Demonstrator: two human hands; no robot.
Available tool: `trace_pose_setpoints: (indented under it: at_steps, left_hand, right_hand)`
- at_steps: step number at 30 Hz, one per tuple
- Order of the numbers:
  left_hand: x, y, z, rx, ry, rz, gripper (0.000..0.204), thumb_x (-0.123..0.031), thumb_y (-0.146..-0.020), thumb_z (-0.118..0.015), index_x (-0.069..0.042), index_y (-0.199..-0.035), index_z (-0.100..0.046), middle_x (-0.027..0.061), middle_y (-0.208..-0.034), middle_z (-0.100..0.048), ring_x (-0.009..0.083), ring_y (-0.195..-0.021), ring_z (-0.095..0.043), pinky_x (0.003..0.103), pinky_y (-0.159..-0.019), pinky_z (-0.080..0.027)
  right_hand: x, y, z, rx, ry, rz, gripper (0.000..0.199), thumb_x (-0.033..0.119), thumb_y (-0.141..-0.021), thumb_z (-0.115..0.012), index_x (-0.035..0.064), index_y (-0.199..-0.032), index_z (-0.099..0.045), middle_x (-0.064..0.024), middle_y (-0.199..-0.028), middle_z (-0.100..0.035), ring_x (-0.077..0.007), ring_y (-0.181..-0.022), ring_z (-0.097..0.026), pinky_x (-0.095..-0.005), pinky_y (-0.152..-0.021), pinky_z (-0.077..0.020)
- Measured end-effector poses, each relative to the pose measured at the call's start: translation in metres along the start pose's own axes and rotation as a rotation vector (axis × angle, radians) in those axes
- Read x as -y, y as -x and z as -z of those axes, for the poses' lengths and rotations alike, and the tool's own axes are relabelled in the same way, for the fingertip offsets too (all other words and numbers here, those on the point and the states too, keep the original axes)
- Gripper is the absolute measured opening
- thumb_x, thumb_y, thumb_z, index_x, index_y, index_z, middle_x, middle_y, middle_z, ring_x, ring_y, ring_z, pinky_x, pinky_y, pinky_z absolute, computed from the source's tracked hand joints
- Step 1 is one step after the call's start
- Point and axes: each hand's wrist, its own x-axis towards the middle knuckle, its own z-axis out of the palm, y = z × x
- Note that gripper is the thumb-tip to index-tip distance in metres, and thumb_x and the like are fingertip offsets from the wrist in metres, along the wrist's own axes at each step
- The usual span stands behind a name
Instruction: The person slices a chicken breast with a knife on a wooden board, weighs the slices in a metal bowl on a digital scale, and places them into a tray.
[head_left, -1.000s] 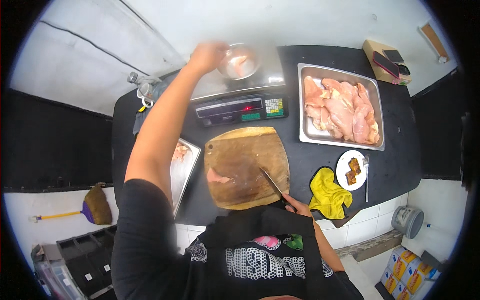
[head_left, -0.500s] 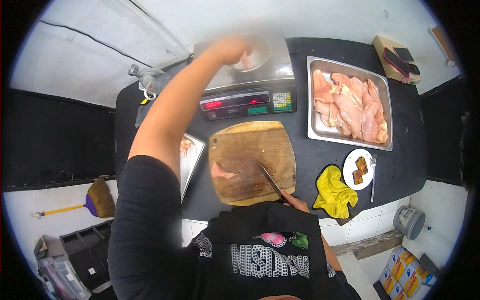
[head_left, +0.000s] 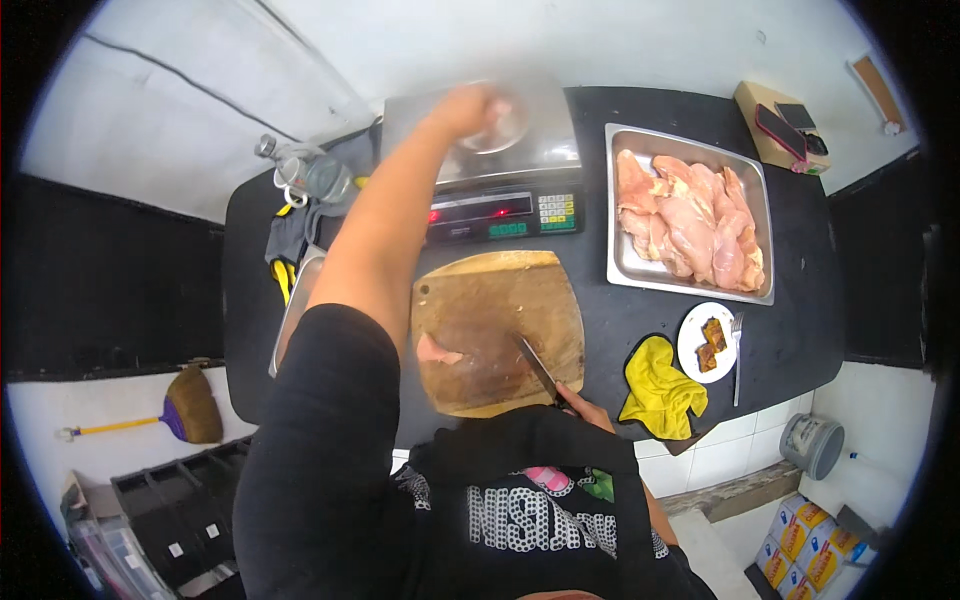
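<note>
My left hand (head_left: 466, 110) reaches over a round bowl (head_left: 508, 132) on the steel platform of a digital scale (head_left: 480, 165). Its fingers look curled inward, and a pinkish blur at their tips hides what they hold. My right hand (head_left: 588, 408) grips a kitchen knife (head_left: 538, 366) by its dark handle. The blade points up and left across the wooden cutting board (head_left: 540, 290), close to its surface. A small piece of raw chicken (head_left: 436, 350) lies on the board's left part.
A steel tray (head_left: 615, 235) of raw chicken breasts (head_left: 690, 220) stands at right. Near it are a white plate (head_left: 690, 365) with browned food, a fork (head_left: 738, 360) and a yellow cloth (head_left: 662, 390). Another tray (head_left: 297, 305) is partly under my left arm; a glass jug (head_left: 325, 178) stands behind.
The chicken piece that hung from my left hand over the bowl no longer shows distinctly. My left arm has shifted right, covering part of the scale's display. The knife stays at the board.
</note>
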Motion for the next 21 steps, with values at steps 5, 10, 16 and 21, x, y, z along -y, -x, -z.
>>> trace_pose_setpoints:
  at_steps: [5, 10, 16, 21]
  left_hand:
    - [0.035, 0.065, 0.036, -0.623, 0.601, 0.142, 0.023, -0.026, -0.090, -0.065, -0.004, -0.088, -0.060, 0.0032, -0.080, -0.065, 0.0090, -0.078, -0.061, 0.025, -0.070, -0.049]
    - [0.029, 0.262, 0.127, -0.470, 0.467, 0.326, 0.025, -0.025, -0.090, -0.065, -0.003, -0.102, -0.061, 0.0019, -0.077, -0.064, 0.0085, -0.066, -0.060, 0.023, -0.060, -0.049]
    - [0.062, 0.478, 0.116, -0.407, 0.525, 0.933, 0.036, -0.027, -0.089, -0.065, -0.003, -0.116, -0.058, 0.0039, -0.080, -0.065, 0.0085, -0.065, -0.060, 0.025, -0.052, -0.049]
    - [0.094, 0.553, 0.075, -0.407, -0.022, 1.079, 0.047, -0.029, -0.084, -0.069, -0.005, -0.122, -0.058, 0.0153, -0.102, -0.067, 0.0199, -0.083, -0.066, 0.030, -0.076, -0.051]
  right_hand:
    - [-0.021, -0.003, -0.002, 0.007, 0.132, 0.066, 0.050, 0.003, -0.087, -0.055, 0.0150, -0.136, -0.048, -0.0229, -0.115, -0.062, -0.0310, -0.108, -0.062, -0.0313, -0.088, -0.0457]
    - [0.013, 0.001, 0.002, 0.049, 0.201, 0.031, 0.056, -0.004, -0.086, -0.052, 0.0126, -0.139, -0.044, -0.0235, -0.121, -0.059, -0.0238, -0.112, -0.058, -0.0275, -0.089, -0.0428]
    - [0.027, -0.001, -0.003, 0.096, 0.207, 0.016, 0.057, -0.005, -0.087, -0.052, 0.0140, -0.140, -0.044, -0.0172, -0.108, -0.064, -0.0155, -0.097, -0.057, -0.0243, -0.084, -0.0424]
    - [0.013, 0.002, -0.010, -0.027, 0.352, 0.030, 0.058, -0.004, -0.086, -0.055, 0.0135, -0.140, -0.042, -0.0159, -0.094, -0.065, -0.0157, -0.077, -0.058, -0.0293, -0.070, -0.0466]
